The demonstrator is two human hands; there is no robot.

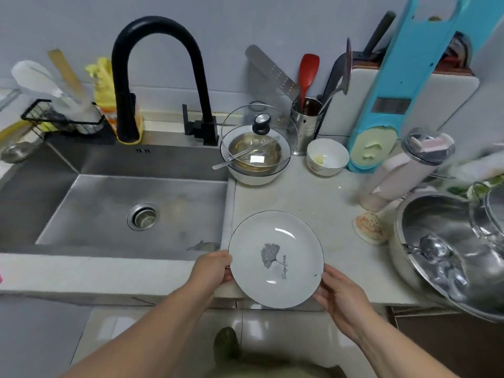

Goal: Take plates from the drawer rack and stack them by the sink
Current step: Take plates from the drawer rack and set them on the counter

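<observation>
Head view: a white plate [276, 259] with a thin dark rim and a grey leaf print is held over the front edge of the pale surface [294, 197], just right of the steel sink [131, 203]. Its near rim overhangs the surface's front edge, above the tiled floor; whether its far part touches the surface cannot be told. Open surface lies behind the plate, up to a lidded white bowl [256, 156] and a small white bowl [327, 157]. To the right, a small patterned dish [370, 227] and a large steel pot [447, 252] narrow the room; the sink wall bounds the left.

The left hand [211, 270] grips the plate's left rim, fingers curled round the edge. The right hand [342, 291] holds the lower right rim, fingers bent under it and thumb on the edge.
</observation>
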